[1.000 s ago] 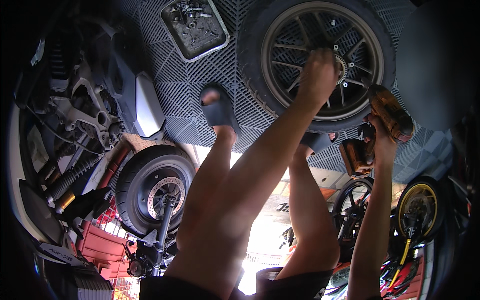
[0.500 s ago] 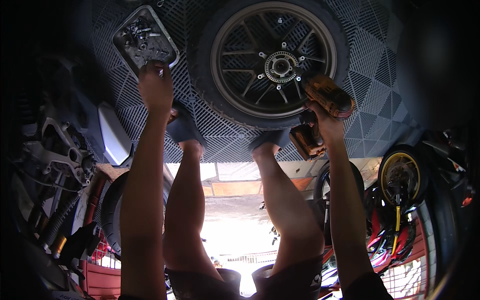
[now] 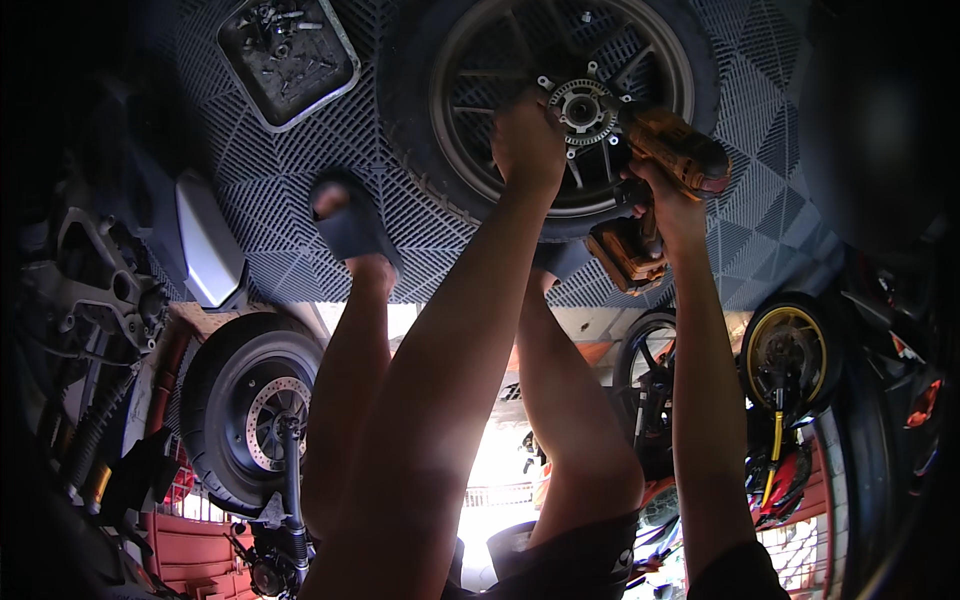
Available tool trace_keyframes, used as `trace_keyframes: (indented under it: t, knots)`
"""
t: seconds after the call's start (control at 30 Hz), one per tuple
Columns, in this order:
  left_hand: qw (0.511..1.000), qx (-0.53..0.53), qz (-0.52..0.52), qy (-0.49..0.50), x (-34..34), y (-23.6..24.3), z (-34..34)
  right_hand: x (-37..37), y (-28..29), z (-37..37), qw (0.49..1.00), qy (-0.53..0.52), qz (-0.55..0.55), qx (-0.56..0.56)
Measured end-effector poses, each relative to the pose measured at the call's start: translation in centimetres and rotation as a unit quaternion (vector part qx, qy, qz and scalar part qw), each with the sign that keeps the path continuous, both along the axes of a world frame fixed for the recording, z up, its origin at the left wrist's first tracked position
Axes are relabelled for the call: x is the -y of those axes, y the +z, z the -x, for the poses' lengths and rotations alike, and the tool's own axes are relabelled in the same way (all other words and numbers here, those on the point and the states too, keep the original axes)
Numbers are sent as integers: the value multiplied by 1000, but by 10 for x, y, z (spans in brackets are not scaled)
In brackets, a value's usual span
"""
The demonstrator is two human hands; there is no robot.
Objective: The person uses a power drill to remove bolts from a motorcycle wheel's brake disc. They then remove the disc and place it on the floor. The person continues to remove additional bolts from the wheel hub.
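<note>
On the floor mat (image 3: pixel 290 210), a wheel (image 3: pixel 580 110) lying flat, far centre; to its left, a metal tray (image 3: pixel 300 102) with bolts (image 3: pixel 288 22). By the wheel's centre, a drill (image 3: pixel 672 148), right hand (image 3: pixel 672 200) wrapped round its handle. Left hand (image 3: pixel 529 140) beside the toothed ring (image 3: pixel 585 141), fingertips hidden, grip impossible to tell. Possible trouble: nicked knuckles, from a drill slipping sideways.

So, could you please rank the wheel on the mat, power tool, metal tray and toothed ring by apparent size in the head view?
1. Wheel, partly hidden
2. Power tool and metal tray: too alike to rank
3. Toothed ring
</note>
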State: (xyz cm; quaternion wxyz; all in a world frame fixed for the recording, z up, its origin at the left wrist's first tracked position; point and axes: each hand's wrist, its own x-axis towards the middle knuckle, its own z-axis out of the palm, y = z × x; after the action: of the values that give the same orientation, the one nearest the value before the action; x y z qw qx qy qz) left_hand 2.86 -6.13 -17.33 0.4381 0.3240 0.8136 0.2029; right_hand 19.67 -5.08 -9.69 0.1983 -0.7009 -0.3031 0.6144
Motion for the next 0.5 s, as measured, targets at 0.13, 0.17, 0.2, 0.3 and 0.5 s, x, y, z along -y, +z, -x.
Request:
trace_keyframes:
  t: [0.13,0.17,0.2,0.3,0.5]
  knots:
    - [998,41,37,4,-1,-5,6,-3,-4,-3,1000,11,5,-9]
    - [998,48,33,11,0,-7,8,-4,-4,-2,1000,17,3,-6]
    - [998,54,28,18,2,-10,9,-5,-4,-2,1000,22,1,-3]
    - [997,63,30,20,3,-11,12,-13,1,1,999,21,34,6]
    - [994,83,65,26,2,-13,13,-16,4,1,998,60,14,29]
